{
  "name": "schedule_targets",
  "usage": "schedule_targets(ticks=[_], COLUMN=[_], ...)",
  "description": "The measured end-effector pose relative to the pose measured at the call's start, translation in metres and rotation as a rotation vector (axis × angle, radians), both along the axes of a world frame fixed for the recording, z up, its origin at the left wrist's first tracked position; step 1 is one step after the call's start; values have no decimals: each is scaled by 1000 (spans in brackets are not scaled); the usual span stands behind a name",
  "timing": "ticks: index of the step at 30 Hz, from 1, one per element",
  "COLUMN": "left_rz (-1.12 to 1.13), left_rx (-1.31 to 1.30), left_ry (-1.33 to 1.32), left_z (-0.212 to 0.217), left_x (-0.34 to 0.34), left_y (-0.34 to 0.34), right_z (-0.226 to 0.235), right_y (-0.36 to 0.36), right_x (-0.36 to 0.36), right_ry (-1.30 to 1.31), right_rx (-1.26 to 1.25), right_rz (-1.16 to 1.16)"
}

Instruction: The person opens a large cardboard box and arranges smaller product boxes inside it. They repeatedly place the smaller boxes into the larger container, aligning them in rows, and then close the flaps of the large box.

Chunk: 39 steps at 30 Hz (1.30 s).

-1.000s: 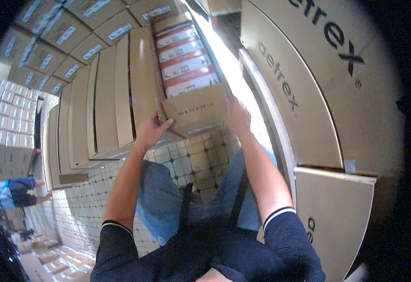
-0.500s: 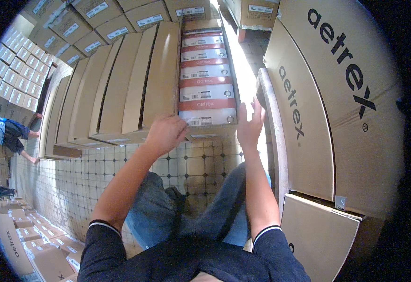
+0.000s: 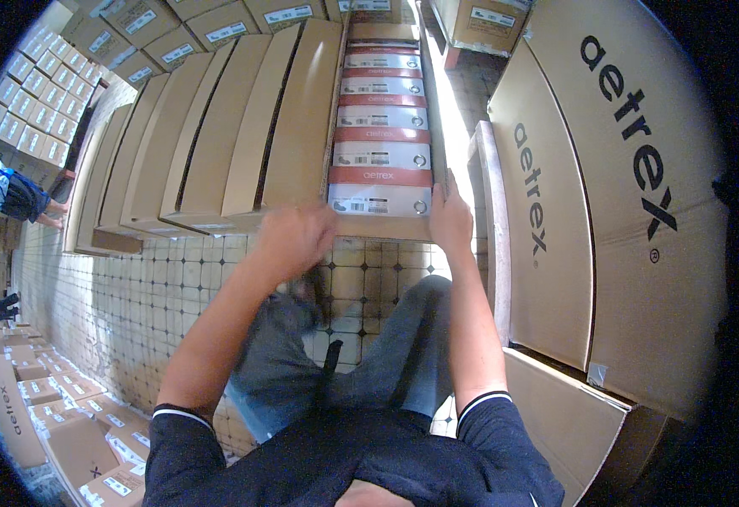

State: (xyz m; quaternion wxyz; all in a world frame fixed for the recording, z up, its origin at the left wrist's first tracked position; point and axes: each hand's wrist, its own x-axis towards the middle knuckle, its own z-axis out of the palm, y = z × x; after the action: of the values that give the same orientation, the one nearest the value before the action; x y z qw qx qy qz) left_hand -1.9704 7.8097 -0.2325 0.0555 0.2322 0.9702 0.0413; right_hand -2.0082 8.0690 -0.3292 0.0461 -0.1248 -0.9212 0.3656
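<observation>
In front of me stands a long open carton [image 3: 384,227] holding a row of several white-and-red shoeboxes [image 3: 382,155]. My left hand [image 3: 291,240] is at the carton's near left corner, fingers curled toward its edge but smeared by motion. At the near right corner, my right hand [image 3: 452,221] grips the carton's side wall, with the fingers pointing away from me along it. The contents show labels and small round finger holes on their near faces.
Several narrow brown cartons [image 3: 289,118] stand in a row just left. Tall cartons [image 3: 547,211] rise at the right beside a pale post [image 3: 493,228]. More cartons [image 3: 226,34] are stacked behind. A person [image 3: 6,182] is at far left. The floor [image 3: 192,287] is tiled.
The view has shifted, so the open carton appears slightly farther right. My right hand has closed in against the carton's right wall. My left hand is moving at the near left corner.
</observation>
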Motion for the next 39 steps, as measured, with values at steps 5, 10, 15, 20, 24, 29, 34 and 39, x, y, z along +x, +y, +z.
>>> schedule_targets(ticks=[5, 10, 15, 20, 24, 29, 34, 39], left_rz=[58, 65, 89, 163, 126, 153, 204, 200], left_rx=[228, 163, 178, 247, 195, 228, 289, 357], left_ry=[187, 130, 65, -91, -91, -94, -57, 39], left_z=[-2, -26, -45, -44, -34, -28, -34, -41], left_x=[-60, -104, -138, -157, -159, -179, -203, -226], left_y=[3, 10, -21, -23, -20, -18, -16, -14], right_z=[7, 7, 6, 13, 20, 24, 26, 28], right_y=[2, 0, -3, -5, -7, -8, -6, -10], right_x=[0, 0, -1, -2, -4, -7, -6, -9], right_ry=[-61, -56, 0, -86, -121, -138, -200, -202], right_rx=[36, 17, 36, 37, 84, 109, 60, 57], right_rz=[-1, -11, -20, -16, -13, 15, 10, -24])
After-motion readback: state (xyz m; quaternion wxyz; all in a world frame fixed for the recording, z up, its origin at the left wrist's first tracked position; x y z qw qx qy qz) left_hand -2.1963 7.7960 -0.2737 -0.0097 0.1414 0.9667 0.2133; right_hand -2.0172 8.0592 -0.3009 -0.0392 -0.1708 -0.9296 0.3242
